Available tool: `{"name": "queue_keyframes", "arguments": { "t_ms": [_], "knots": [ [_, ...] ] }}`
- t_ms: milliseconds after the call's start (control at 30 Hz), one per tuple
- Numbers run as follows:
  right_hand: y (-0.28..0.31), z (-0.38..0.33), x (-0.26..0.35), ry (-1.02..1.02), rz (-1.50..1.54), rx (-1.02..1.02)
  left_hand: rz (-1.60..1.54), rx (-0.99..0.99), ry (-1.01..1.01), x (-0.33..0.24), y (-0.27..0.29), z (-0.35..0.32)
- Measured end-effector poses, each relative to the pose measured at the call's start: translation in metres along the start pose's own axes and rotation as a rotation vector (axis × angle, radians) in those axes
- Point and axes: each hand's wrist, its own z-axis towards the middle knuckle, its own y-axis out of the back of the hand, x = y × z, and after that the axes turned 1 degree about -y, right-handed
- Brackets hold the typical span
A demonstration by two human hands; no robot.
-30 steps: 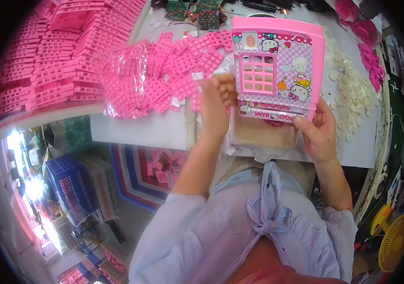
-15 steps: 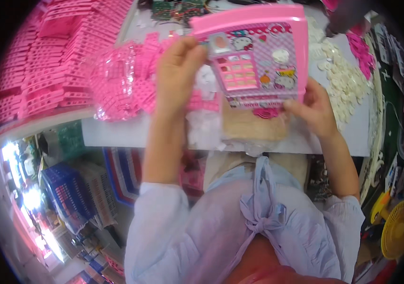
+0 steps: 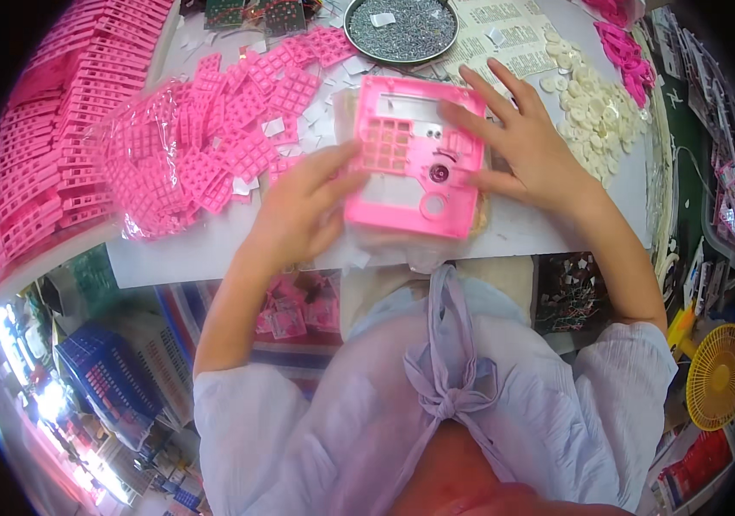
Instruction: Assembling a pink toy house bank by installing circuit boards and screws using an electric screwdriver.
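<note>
A pink plastic panel (image 3: 415, 168), its inner side up, lies in front of me on a tan pad. Its back shows a grid of square openings, a round dark part, a ring and a clear window strip. My left hand (image 3: 300, 205) is at the panel's left edge, fingers stretched out and slightly blurred. Over the right edge my right hand (image 3: 532, 153) is open, its fingers spread and their tips at the panel. Neither hand is closed round it.
Left of the panel lie pink keypad pieces (image 3: 251, 103), some inside a clear bag (image 3: 139, 163). Beyond stands a round tray (image 3: 352, 47) of small metal screws. White discs (image 3: 595, 129) are heaped at right. Stacked pink panels (image 3: 49, 163) fill the far left. A yellow fan (image 3: 720, 377) stands lower right.
The panel, held up with its printed face showing, has been turned over and lowered onto the pad. Both hands have loosened from it. The view has shifted, uncovering the screw tray.
</note>
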Motion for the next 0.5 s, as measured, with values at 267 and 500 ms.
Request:
{"name": "queue_keyframes", "arguments": {
  "t_ms": [267, 500],
  "knots": [
    [0.020, 0.022, -0.005, 0.080, -0.086, 0.223, 0.059, -0.008, -0.015, -0.021, -0.003, 0.022],
    [-0.016, 0.007, 0.018, -0.035, -0.021, 0.047, 0.177, -0.039, 0.081, -0.017, -0.018, 0.026]
  ]
}}
